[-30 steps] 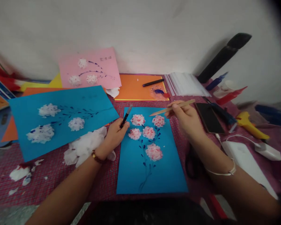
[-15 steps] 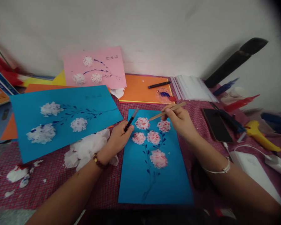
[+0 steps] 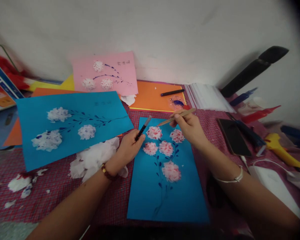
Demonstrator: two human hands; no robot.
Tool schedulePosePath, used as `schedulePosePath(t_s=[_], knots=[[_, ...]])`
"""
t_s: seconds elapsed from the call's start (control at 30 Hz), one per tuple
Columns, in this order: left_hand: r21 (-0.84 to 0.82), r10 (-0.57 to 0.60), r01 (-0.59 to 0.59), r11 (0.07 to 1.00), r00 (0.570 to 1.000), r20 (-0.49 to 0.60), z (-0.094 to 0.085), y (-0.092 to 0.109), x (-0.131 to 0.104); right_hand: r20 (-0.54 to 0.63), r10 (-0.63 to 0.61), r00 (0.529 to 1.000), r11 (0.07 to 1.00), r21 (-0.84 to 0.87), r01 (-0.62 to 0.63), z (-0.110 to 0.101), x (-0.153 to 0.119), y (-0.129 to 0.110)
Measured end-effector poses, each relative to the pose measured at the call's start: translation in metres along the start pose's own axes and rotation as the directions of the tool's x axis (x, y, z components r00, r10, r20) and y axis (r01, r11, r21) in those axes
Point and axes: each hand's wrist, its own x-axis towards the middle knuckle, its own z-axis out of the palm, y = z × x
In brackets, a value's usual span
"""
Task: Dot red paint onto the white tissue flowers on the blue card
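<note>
Holding in our left hand (image 3: 130, 146) one pen (image 3: 143, 129), fingers curled; in our right hand (image 3: 191, 129) one stick (image 3: 167, 121), pinched, tip near the far edge of one card (image 3: 185, 198) at the front edge of our worktop (image 3: 115, 198).

Below the pink rectangular paper sheet (image 3: 110, 72), whose small dark writing (image 3: 123, 62) we can't read, the left hand (image 3: 129, 147) partly hides a slim black stick (image 3: 143, 128).

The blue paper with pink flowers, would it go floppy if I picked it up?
The paper would probably feel light and bend a little, since it looks like a thin sheet. Its puffy flowers might squash easily, as they look soft and crumpled.
</note>
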Motion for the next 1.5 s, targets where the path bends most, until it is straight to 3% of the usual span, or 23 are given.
schedulePosePath(t_s=[0.13,0.33,0.6,0.97,1.13,1.3,1.5], knots=[[-0.006,0.001,-0.002,1.0,1.0,-0.011,0.001,-0.001,0.0,0.058,0.002,0.998,1.0,-0.017,-0.001,0.004,0.003,0.002],[-0.013,0.0,-0.001,1.0,1.0,-0.009,0.001,-0.002,0.0,-0.043,-0.045,0.998,0.998,-0.052,0.043,-0.012,-0.002,-0.016],[0.003,0.01,-0.01,1.0,1.0,-0.012,0.001,-0.001,0.0,0.102,-0.006,0.995,0.998,-0.054,0.012,-0.007,-0.023,-0.015],[0.026,0.0,0.001,1.0,1.0,-0.014,0.001,-0.001,0.0,0.122,-0.022,0.992,0.979,-0.198,0.046,-0.007,-0.025,-0.011],[0.051,-0.006,0.006,0.999,1.0,-0.015,0.0,0.003,-0.001,0.067,-0.027,0.997,0.988,-0.149,0.037,-0.004,-0.027,-0.015],[0.047,0.028,-0.027,0.999,0.999,-0.022,0.001,-0.002,0.0,0.131,-0.009,0.991,0.992,-0.127,0.026,0.001,-0.025,-0.015],[0.038,0.023,-0.022,0.999,0.999,-0.025,0.002,-0.002,0.0,0.011,-0.038,0.999,0.995,-0.091,0.039,-0.012,-0.025,-0.016]])
